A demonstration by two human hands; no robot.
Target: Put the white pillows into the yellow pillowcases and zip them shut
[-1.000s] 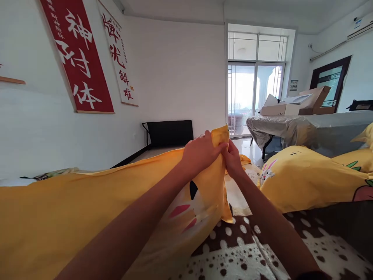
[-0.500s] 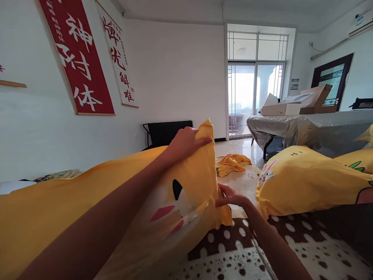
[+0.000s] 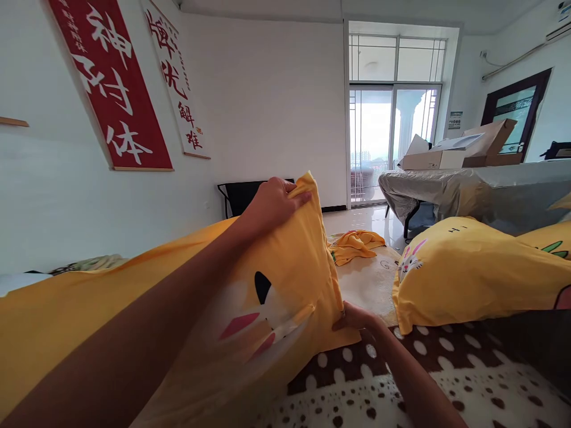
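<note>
**Two hands stretch a yellow pillowcase along its open edge**

A person works a yellow pillowcase (image 3: 285, 285) over its filling on a bed, gripping it at opposite ends of the same short edge. The left hand (image 3: 272, 205) is closed on the top corner, fingers pinched over the cloth and holding it raised. The right hand (image 3: 357, 318) is closed on the bottom corner, low down, just above the brown spotted blanket (image 3: 401, 380) that covers the bed. The two hands are well apart, and the edge between them is drawn nearly straight.

The pillowcase, printed with a rabbit in white, pink and black, looks plump along its body, which suggests the filling is mostly in; the end held by the hands is flatter and seems to be the part left to settle or close. Whether that end has a zip or flap cannot be told.

Beside it to the right lies a second yellow pillow (image 3: 464, 273) with a rabbit print, full and smooth. Beyond it, a crumpled yellow cloth (image 3: 354, 244) rests on a pale mat (image 3: 370, 279). Farther back stand a table (image 3: 468, 190) under a grey cover with cardboard boxes (image 3: 459, 154) on it, a glass balcony door (image 3: 392, 142), and red and white wall banners (image 3: 111, 89).
</note>
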